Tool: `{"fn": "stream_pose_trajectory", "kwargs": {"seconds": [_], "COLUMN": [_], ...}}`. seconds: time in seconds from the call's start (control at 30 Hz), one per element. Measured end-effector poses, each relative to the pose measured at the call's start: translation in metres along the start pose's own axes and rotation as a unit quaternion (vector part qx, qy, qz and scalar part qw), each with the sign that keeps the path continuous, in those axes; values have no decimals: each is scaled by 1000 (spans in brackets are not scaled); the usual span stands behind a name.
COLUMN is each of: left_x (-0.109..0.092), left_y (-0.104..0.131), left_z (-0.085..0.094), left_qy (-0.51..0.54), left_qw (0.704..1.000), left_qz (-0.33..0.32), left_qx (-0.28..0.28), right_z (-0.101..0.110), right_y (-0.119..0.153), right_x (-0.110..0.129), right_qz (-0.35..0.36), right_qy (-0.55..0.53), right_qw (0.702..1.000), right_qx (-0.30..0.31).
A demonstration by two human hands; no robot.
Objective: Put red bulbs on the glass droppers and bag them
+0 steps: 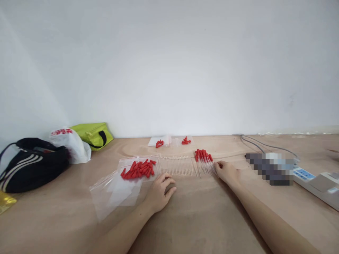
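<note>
My right hand (224, 171) has its fingers pinched together at the right edge of a group of glass droppers with red rubber bulbs (202, 155). It seems to hold the rightmost dropper, though the fingers partly cover it. To the left of that group, bare glass dropper tubes (177, 165) lie side by side in a row. My left hand (161, 192) rests on the table just below the row's left end, fingers apart and holding nothing. Beyond it, a heap of loose red rubber bulbs (139, 169) lies on a clear zip bag (124, 192).
Small bags with a few red bulbs (186, 140) lie near the wall. A black bag (37, 165), a white plastic bag (71, 148) and a lime-green pouch (92, 135) stand at left. A power strip (304, 174), grey cables (254, 141) and a blurred-out object (272, 169) are at right.
</note>
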State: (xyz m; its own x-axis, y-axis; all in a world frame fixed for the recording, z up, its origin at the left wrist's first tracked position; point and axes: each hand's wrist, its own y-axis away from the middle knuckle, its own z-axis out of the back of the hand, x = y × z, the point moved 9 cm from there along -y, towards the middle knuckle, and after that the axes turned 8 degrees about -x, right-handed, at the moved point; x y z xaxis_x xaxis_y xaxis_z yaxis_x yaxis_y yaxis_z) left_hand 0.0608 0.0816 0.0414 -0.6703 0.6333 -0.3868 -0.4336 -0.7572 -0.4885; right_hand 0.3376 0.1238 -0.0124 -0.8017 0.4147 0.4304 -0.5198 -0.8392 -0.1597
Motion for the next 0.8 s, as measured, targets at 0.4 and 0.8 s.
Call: {"fn": "stream_pose_trajectory", "kwargs": {"seconds": [0.4, 0.8], "left_x": [6, 14], "left_y": [2, -2], "left_z": [-3, 4], "left_qy": [-20, -103], "left_qw": [1000, 992], "left_qz": [2, 56], "left_qx": [-5, -38], "right_z": [6, 12], "right_y": [-1, 27], "right_x": [-3, 75], "right_qz": [-18, 170], "right_qy": [-6, -30], "right_qw": [1000, 981], "right_qx": [-25, -85]}}
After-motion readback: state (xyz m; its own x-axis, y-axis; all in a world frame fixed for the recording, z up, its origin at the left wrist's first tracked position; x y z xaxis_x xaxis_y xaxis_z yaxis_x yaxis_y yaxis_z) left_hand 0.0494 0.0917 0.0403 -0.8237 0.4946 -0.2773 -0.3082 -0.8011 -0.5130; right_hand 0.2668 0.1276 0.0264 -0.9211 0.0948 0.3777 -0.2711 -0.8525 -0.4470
